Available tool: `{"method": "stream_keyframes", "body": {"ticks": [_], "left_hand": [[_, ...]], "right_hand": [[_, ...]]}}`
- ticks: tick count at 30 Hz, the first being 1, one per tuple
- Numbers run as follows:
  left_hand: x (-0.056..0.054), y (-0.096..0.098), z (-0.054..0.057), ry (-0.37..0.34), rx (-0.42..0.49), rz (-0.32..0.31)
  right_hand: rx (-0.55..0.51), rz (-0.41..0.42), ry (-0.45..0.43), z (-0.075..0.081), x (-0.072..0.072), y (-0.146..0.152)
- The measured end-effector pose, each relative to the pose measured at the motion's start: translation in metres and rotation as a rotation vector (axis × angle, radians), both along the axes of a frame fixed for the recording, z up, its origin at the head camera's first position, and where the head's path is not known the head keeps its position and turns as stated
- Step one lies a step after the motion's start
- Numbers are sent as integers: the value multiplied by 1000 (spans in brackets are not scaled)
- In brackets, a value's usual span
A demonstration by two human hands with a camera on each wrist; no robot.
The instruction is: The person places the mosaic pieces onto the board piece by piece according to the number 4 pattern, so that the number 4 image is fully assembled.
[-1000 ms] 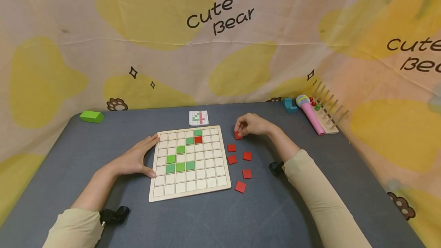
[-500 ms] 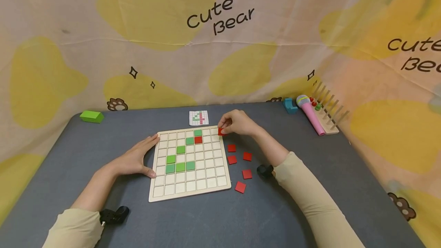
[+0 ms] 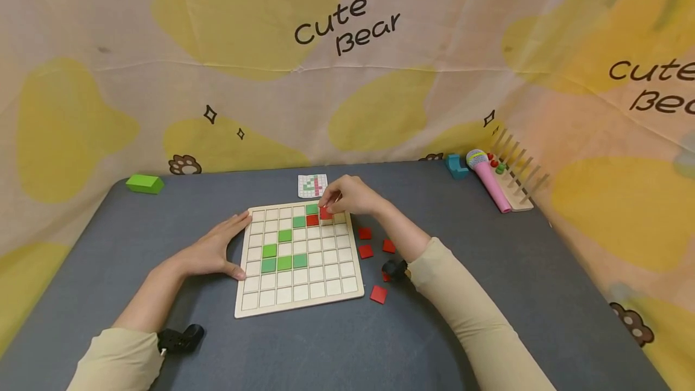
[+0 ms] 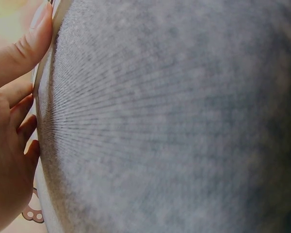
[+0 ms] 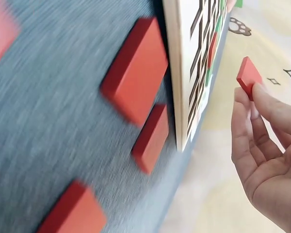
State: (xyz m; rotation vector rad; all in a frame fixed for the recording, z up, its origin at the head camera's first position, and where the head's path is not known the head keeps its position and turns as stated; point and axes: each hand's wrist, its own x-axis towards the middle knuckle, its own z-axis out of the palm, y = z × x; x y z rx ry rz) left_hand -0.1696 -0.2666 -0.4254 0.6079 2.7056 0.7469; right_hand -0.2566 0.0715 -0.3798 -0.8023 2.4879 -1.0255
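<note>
My right hand [image 3: 350, 195] pinches a red square tile [image 3: 326, 213] between thumb and fingertips, over the upper part of the wooden grid board [image 3: 298, 305]. In the right wrist view this tile [image 5: 249, 76] is tilted, held at its edge. On the board, several green tiles [image 3: 285, 236] form a diagonal and a short row, and one red tile [image 3: 312, 220] lies beneath the topmost green one. My left hand [image 3: 209, 250] rests at the board's left edge, thumb and fingers spread and touching it; the left wrist view shows the same hand [image 4: 14, 97] against the edge.
Several loose red tiles [image 3: 379, 294] lie right of the board, one partly behind the right wrist's camera. Behind the board is a small pattern card [image 3: 312, 186]. A green block [image 3: 145, 184] sits far left; a blue block [image 3: 456, 166], pink microphone [image 3: 491, 183] and pegged board [image 3: 522, 203] stand far right.
My right hand has carried the red tile leftward from the table beside the board to above the board's upper cells. The left hand has stayed in place.
</note>
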Motion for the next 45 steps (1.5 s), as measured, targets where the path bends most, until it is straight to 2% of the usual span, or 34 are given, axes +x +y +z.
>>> {"method": "stream_keyframes", "body": {"ticks": [8,19,34,45], "left_hand": [[0,0,1,-4,1,-5],[1,0,1,-1,2,-2],[0,-1,-1,-9,12,1],[1,0,0,-1,22,-1]], "right_hand": [[28,1,-84,3,5,-18],[122,40,-49,-1,8,-34],[143,38,-60,-4,11,-37],[207,41,-9,-8,9,-38]]}}
